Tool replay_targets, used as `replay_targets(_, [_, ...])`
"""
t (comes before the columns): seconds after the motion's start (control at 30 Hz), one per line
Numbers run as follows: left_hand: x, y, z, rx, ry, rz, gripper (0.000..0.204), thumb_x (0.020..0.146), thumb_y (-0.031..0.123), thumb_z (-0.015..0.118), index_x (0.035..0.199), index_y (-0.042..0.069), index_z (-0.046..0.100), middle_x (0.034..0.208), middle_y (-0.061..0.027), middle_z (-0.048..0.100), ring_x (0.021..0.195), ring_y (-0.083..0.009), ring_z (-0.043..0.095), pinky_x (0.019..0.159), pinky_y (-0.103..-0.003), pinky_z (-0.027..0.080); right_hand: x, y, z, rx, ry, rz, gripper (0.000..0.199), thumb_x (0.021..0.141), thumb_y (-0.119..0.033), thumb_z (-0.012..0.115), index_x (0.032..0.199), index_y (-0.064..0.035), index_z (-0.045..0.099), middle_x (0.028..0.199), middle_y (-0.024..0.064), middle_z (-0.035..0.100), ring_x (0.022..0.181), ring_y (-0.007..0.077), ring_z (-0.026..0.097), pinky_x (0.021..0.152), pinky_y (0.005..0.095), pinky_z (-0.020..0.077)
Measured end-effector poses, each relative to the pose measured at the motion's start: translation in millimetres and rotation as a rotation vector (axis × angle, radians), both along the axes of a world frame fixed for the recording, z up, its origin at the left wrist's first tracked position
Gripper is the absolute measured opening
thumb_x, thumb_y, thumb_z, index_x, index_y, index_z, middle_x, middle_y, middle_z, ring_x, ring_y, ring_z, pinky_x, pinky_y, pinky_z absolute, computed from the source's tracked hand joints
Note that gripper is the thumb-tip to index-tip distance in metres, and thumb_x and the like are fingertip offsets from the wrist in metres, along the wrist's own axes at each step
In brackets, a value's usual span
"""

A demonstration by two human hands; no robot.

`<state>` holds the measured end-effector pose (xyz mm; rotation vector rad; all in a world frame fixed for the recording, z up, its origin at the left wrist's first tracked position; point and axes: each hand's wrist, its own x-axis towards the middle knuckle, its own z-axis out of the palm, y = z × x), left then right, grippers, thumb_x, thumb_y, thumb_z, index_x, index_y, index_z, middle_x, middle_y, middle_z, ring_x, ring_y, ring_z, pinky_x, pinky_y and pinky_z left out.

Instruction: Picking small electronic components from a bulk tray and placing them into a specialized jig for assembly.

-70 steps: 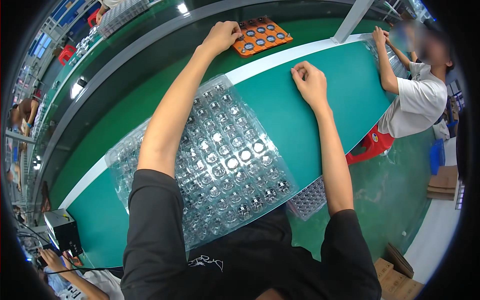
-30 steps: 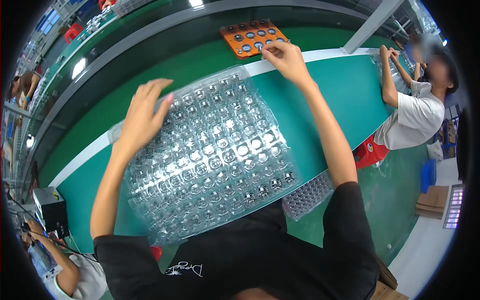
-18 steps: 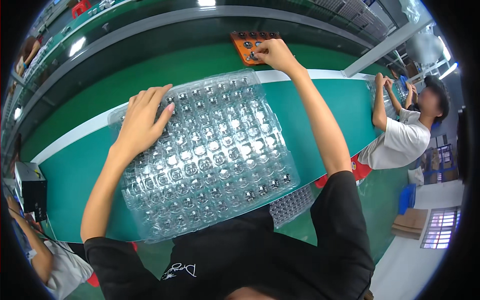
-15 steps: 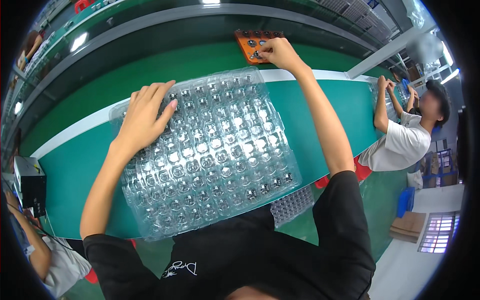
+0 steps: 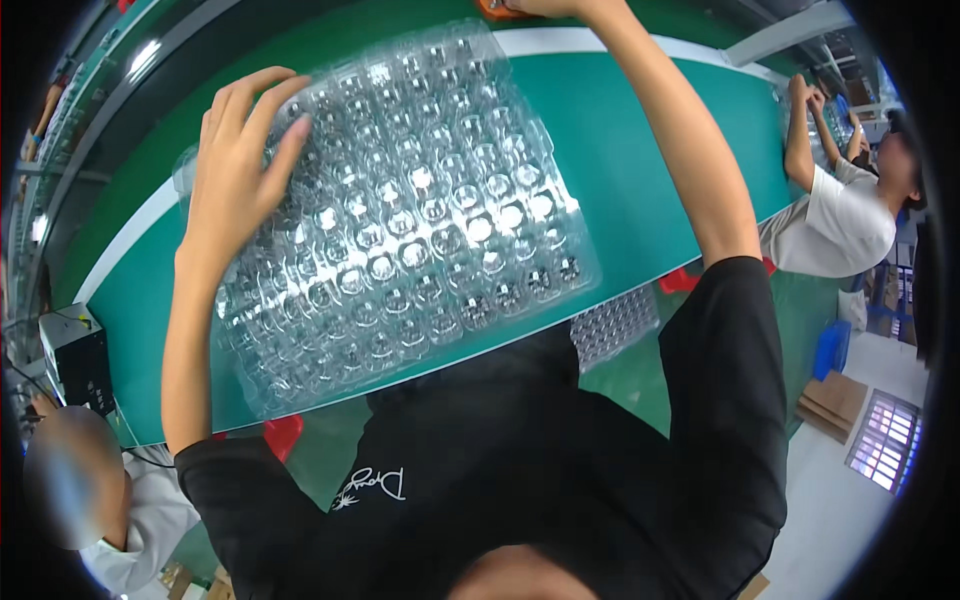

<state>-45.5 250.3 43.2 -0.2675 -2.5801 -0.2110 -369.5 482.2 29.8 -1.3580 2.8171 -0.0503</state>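
A large clear plastic blister tray with rows of round pockets lies on the green table. Small dark parts sit in several pockets at its near right corner. My left hand rests over the tray's far left part, thumb and fingers apart, gripping nothing that I can see. My right hand reaches to the top edge of the view, where its fingers are mostly cut off. It is at an orange block, of which only a corner shows; whether the hand holds anything is hidden.
The green table has a pale far edge. A black and white box stands at the table's left end. Under the near edge is another pocketed tray. Co-workers sit at right and lower left. A white post rises at far right.
The view has tilted toward me, so the tray, both hands and the orange block appear higher. The block and right fingers have mostly left the picture. My left hand stays on the tray.
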Motion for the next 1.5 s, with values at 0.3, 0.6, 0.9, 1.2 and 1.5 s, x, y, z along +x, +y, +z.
replay_targets(0.3, [79,97,11,0.3,-0.415,-0.406,0.026,0.079,0.016,0.077,0.102,0.007,0.068,0.1,-0.0072,0.058,0.09,-0.0256,0.055,0.074,-0.038,0.041,165,62,50,-0.425,-0.556,0.539,0.01,0.085,-0.009,0.07,0.092,-0.0019,0.071,0.08,0.0095,0.065,0.076,0.0251,0.066,0.067,0.0328,0.0526])
replay_targets(0.6, [111,139,-17,0.123,-0.308,-0.253,0.043,0.078,0.018,0.079,0.118,0.007,0.069,0.114,-0.0048,0.06,0.096,-0.0267,0.052,0.083,-0.041,0.042,265,109,8,-0.331,-0.56,0.526,0.026,0.076,-0.019,0.082,0.096,-0.0063,0.072,0.083,0.005,0.052,0.075,0.0244,0.057,0.063,0.0364,0.0476])
replay_targets(0.9, [110,148,-19,0.334,-0.373,-0.136,0.038,0.078,0.009,0.08,0.115,0.004,0.069,0.114,-0.0066,0.061,0.098,-0.0294,0.054,0.083,-0.041,0.043,271,113,-9,-0.643,-0.722,0.453,0.013,0.077,-0.007,0.08,0.085,-0.0055,0.07,0.083,0.0039,0.056,0.077,0.0225,0.06,0.063,0.0355,0.0476])
replay_targets(1.2, [105,140,-18,0.396,-0.358,-0.156,0.03,0.073,0.008,0.083,0.101,0.008,0.073,0.106,-0.0027,0.066,0.092,-0.0253,0.056,0.08,-0.038,0.042,177,103,-12,-0.899,-0.707,0.218,0.007,0.084,-0.003,0.077,0.088,0.0,0.071,0.088,0.0053,0.066,0.075,0.0116,0.06,0.066,0.0261,0.0479])
replay_targets(1.5, [80,132,-6,0.41,-0.338,-0.228,0.021,0.071,0.004,0.082,0.089,0.009,0.074,0.097,0.0,0.07,0.087,-0.0222,0.058,0.078,-0.036,0.044,114,107,-72,-1.041,-0.79,-0.2,0.009,0.092,-0.007,0.073,0.094,0.0001,0.069,0.086,-0.0013,0.063,0.075,0.0026,0.055,0.065,0.0182,0.0431])
